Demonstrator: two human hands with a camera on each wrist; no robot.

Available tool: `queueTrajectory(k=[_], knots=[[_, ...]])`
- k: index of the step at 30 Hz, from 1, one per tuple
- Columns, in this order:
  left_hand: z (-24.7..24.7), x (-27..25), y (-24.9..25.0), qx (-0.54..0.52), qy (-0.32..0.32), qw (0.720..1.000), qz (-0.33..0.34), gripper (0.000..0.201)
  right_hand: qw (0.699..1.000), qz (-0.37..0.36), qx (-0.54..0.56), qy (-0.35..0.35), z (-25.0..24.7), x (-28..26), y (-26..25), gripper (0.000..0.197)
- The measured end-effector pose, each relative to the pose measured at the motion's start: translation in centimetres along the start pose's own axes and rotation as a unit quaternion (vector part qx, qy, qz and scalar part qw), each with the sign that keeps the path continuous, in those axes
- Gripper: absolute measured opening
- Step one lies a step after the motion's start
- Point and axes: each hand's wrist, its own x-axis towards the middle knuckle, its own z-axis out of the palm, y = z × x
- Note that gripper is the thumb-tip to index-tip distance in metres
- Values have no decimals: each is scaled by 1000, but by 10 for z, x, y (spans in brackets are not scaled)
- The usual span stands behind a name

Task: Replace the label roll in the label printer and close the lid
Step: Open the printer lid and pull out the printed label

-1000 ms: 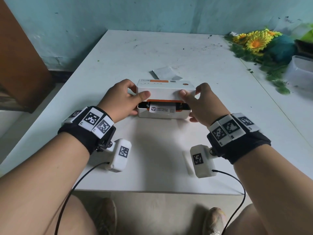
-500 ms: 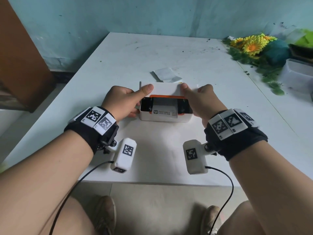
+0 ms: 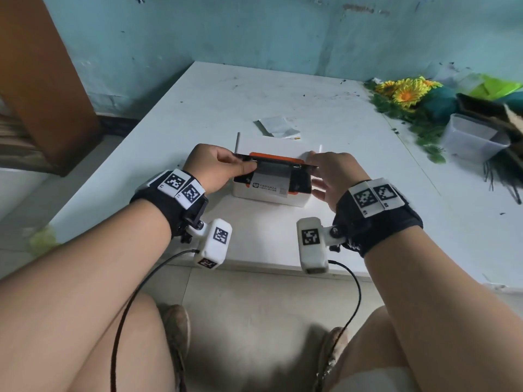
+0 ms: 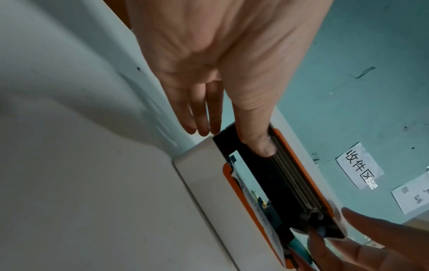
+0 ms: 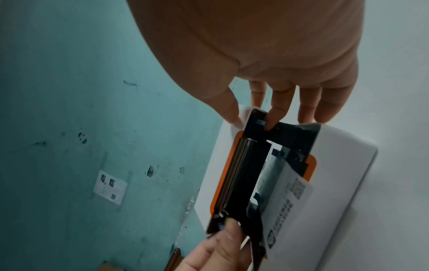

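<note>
A white label printer (image 3: 270, 197) stands mid-table with its orange-trimmed lid (image 3: 271, 145) swung up and back. A printed label strip (image 3: 268, 188) runs out of the black front slot. My left hand (image 3: 243, 164) pinches the lid's left end, thumb (image 4: 257, 141) on the black inner face. The lid's right end is pinched by my right hand (image 3: 311, 165), with the index finger (image 5: 274, 117) inside and the thumb (image 5: 232, 111) outside. A paper roll (image 5: 274, 170) shows in the opening.
A flat folded packet (image 3: 278, 125) lies just behind the printer. Artificial sunflowers (image 3: 404, 93) and a clear plastic tub (image 3: 475, 137) crowd the table's right side. A brown wooden panel (image 3: 42, 80) stands off the left edge. The teal wall (image 3: 254, 32) lies behind.
The lid went from nearly down to raised and tilted back, both hands lifting with it at its two ends. More of the black inside shows.
</note>
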Motion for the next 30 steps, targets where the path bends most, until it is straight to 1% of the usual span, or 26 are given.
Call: queueTrajectory(k=[1,2,3,4,7,8,9,11,13,15,16,17,19,22,24,27,30], knots=[[3,0,0,6,9,1000,14,30,1000,-1,11,-8,-3,-5,-2,10],[5,0,0,16,18,999,25,20,1000,-2,18,-12,-3,-8,-2,9],[7,-1,2,22,25,999,33,15,1000,-3,22,-8,-5,-11,-4,14],[8,-3,3,28,32,998,39,16,999,-3,33,1,-5,-12,-5,17],[12,-2,-3,43,43,997,53,21,996,-17,81,25,-5,-17,-4,13],[13,-1,-6,51,42,996,57,22,995,-25,89,28,-6,-19,-3,19],[12,0,-8,54,36,996,59,23,995,-32,95,27,-7,-21,-4,22],[12,3,-11,36,8,997,64,29,994,-41,102,17,-10,-23,-5,14],[12,6,-11,-3,-16,998,67,33,992,-49,116,9,-13,-22,-6,22],[11,7,-12,-36,-36,997,60,30,990,-54,130,-2,-14,-20,-5,28],[12,9,-12,-46,-48,996,58,32,989,-56,133,-6,-14,-17,-5,27],[11,10,-12,-49,-58,995,61,35,989,-57,138,-7,-14,-15,-4,23],[10,13,-12,-44,-74,994,74,40,989,-59,137,-9,-13,-11,-4,11],[10,16,-11,-34,-82,993,83,43,988,-59,139,-15,-13,-1,0,8],[10,16,-11,-42,-82,992,84,43,988,-54,141,-24,-14,4,3,12],[14,16,-10,-49,-79,992,80,42,989,-52,135,-29,-12,8,6,24],[20,17,-7,-47,-83,992,80,44,993,-75,89,-19,-12,9,8,25]])
